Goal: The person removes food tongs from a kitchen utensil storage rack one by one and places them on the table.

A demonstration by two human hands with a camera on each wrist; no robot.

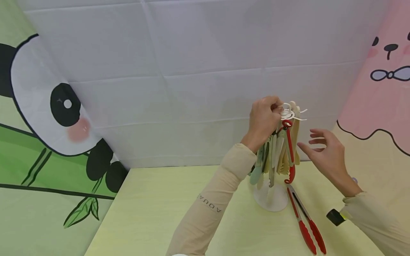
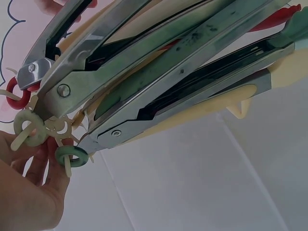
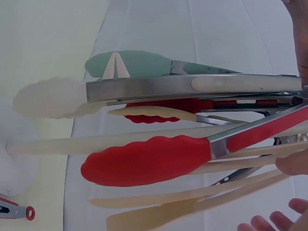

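A white utensil stand (image 1: pixel 288 114) with hooks round its top holds several hanging kitchen tools. My left hand (image 1: pixel 264 117) grips the top of the stand, fingers curled in among the hooks. In the left wrist view, pale-green tongs (image 2: pixel 63 90) and dark-green-ringed tongs (image 2: pixel 116 133) hang close to those fingers. Red tongs (image 3: pixel 149 161) hang on the side toward my right hand (image 1: pixel 330 156), which is held apart from the stand in the head view with its fingers loosely spread. Beige wooden tools (image 3: pixel 144 216) hang beside the red tongs.
The stand's round white base (image 1: pixel 270 201) rests on the pale yellow table (image 1: pixel 153 213). Another pair of red-handled tongs (image 1: pixel 304 222) lies in front of it. A white cloth (image 1: pixel 198 117) hangs behind, with cartoon-printed cloth at both sides.
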